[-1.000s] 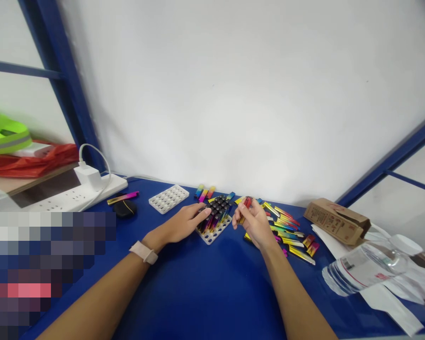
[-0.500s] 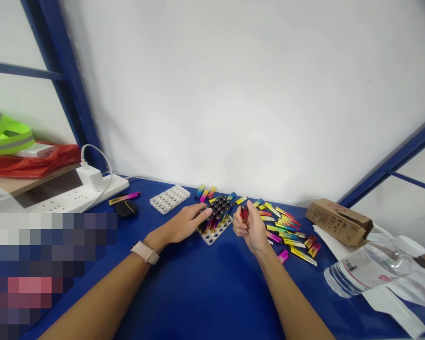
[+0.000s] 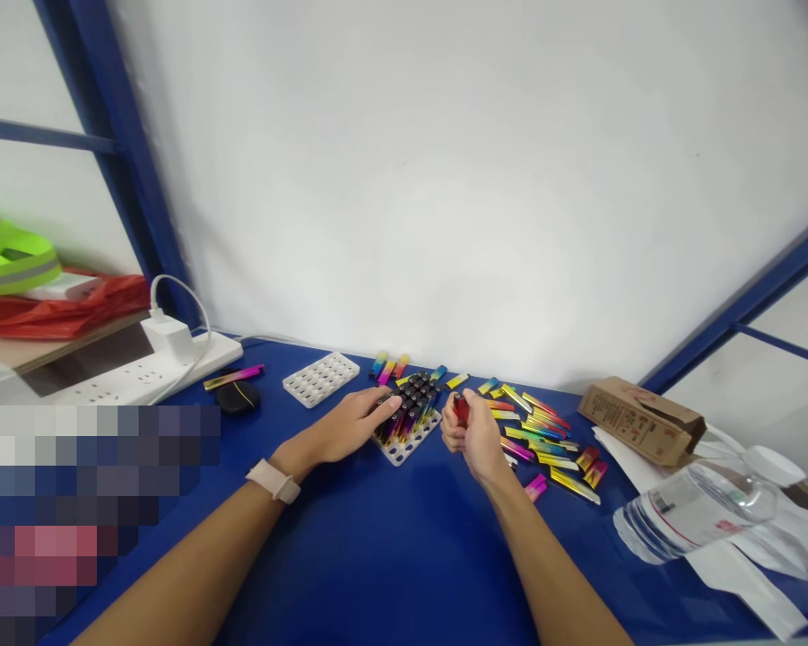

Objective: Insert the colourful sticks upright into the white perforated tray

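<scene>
Nearby, left hand (image 3: 350, 423) flat against filled tray (image 3: 407, 414), right hand (image 3: 472, 432) gripping red tube (image 3: 461, 408), bare blue tabletop (image 3: 390, 538) in front.

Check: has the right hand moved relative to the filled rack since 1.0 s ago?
Yes. The right hand, holding a red stick, has drawn left and nearer, closer to the filled rack.

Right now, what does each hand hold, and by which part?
Right hand grips a red stick by its lower part. Left hand holds nothing; it rests against the filled tray.
</scene>
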Motion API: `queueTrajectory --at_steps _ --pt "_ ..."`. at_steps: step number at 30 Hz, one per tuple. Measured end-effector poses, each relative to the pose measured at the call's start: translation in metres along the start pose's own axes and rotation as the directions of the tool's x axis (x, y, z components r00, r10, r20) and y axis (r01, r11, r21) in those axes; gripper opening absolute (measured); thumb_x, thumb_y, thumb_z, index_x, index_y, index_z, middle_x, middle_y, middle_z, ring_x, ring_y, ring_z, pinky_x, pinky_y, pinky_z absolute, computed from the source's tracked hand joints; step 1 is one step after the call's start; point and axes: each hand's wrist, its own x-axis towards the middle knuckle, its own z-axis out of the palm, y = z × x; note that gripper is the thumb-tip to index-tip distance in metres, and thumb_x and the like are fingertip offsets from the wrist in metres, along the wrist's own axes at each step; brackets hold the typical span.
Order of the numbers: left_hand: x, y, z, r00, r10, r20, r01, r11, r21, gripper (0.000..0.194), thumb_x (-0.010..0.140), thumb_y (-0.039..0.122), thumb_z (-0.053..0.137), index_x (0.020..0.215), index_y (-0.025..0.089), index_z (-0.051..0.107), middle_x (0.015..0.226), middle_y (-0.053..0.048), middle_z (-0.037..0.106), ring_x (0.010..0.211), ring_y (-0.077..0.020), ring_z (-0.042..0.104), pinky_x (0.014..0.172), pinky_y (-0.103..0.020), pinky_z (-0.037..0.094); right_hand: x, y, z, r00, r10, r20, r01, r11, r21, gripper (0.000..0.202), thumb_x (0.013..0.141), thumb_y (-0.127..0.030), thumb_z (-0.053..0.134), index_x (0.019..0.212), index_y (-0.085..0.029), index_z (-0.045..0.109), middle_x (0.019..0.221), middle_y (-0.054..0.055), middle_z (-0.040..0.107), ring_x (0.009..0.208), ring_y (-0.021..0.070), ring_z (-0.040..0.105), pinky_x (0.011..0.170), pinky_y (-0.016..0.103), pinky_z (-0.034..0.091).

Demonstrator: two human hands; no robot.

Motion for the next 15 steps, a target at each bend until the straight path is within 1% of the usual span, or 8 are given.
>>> queueTrajectory --at_steps 2,4,6,7,9,11,13,15 --pt "0.000 0.000 0.000 1.000 0.000 -0.005 0.000 1.000 0.000 0.053 0.100 0.060 0.035 0.121 0.022 0.066 0.123 -0.006 0.071 0.112 -0.0270 0.063 0.100 -0.037 0.045 0.001 0.000 -0.002 1.000 -0.030 0.000 0.030 1.000 0.004 0.051 0.088 -0.062 0.048 0.058 -0.022 0.040 0.045 -0.010 0.024 0.037 0.0053 0.015 0.038 0.020 0.011" --pt "0.000 0.000 0.000 1.000 -0.004 -0.012 0.004 1.000 0.003 0.053 0.100 0.060 0.036 0.119 0.022 0.066 0.121 -0.006 0.071 0.111 -0.0273 0.063 0.099 -0.038 0.046 0.001 0.000 -0.003 0.999 -0.047 0.017 0.047 0.999 0.014 0.053 0.089 -0.066 0.047 0.062 -0.022 0.042 0.046 -0.010 0.026 0.037 0.0051 0.016 0.038 0.020 0.013" --pt "0.000 0.000 0.000 1.000 -0.006 -0.017 0.006 1.000 0.002 0.052 0.099 0.061 0.036 0.116 0.022 0.067 0.119 -0.005 0.072 0.111 -0.0274 0.063 0.099 -0.038 0.046 0.000 0.000 -0.003 0.998 -0.061 0.026 0.061 0.998 -0.010 0.053 0.089 -0.071 0.046 0.071 -0.021 0.047 0.048 -0.010 0.030 0.037 0.0050 0.017 0.037 0.019 0.014" --pt "0.000 0.000 0.000 1.000 -0.004 -0.017 0.004 1.000 -0.001 0.052 0.099 0.061 0.036 0.115 0.023 0.068 0.118 -0.005 0.072 0.111 -0.0273 0.063 0.099 -0.038 0.046 -0.001 -0.001 -0.003 0.997 -0.074 0.023 0.075 0.996 -0.047 0.051 0.089 -0.071 0.050 0.077 -0.022 0.049 0.050 -0.011 0.033 0.037 0.0049 0.018 0.037 0.019 0.015" --pt "0.000 0.001 0.000 1.000 0.001 -0.013 -0.001 1.000 -0.008 0.052 0.099 0.061 0.035 0.113 0.023 0.068 0.116 -0.005 0.073 0.111 -0.0271 0.063 0.099 -0.038 0.046 -0.003 -0.001 -0.001 0.993 -0.115 0.011 0.115 0.980 -0.161 0.044 0.087 -0.066 0.060 0.088 -0.023 0.048 0.056 -0.010 0.042 0.037 0.0046 0.022 0.036 0.019 0.018" --pt "0.000 0.001 0.000 1.000 0.003 -0.014 -0.003 1.000 -0.009 0.052 0.099 0.061 0.035 0.114 0.023 0.068 0.116 -0.005 0.073 0.112 -0.0274 0.063 0.100 -0.038 0.046 -0.006 -0.001 0.001 0.986 -0.168 0.006 0.162 0.945 -0.284 0.038 0.088 -0.057 0.065 0.093 -0.025 0.046 0.065 -0.009 0.051 0.038 0.0048 0.030 0.037 0.020 0.026" --pt "0.000 0.000 0.000 1.000 0.000 -0.015 -0.001 1.000 -0.010 0.053 0.099 0.061 0.035 0.115 0.022 0.068 0.119 -0.006 0.072 0.113 -0.0278 0.063 0.101 -0.038 0.045 -0.008 0.000 0.004 0.971 -0.237 -0.005 0.218 0.902 -0.373 0.032 0.092 -0.052 0.062 0.096 -0.025 0.046 0.072 -0.006 0.056 0.041 0.0063 0.038 0.041 0.022 0.033" --pt "0.000 0.000 0.000 1.000 -0.004 -0.012 0.003 1.000 -0.015 0.054 0.099 0.062 0.035 0.116 0.022 0.067 0.121 -0.006 0.072 0.114 -0.0281 0.063 0.102 -0.038 0.045 -0.011 -0.001 0.007 0.942 -0.336 -0.008 0.297 0.843 -0.448 0.025 0.094 -0.047 0.060 0.096 -0.025 0.049 0.075 -0.004 0.057 0.051 0.0097 0.048 0.051 0.025 0.041"
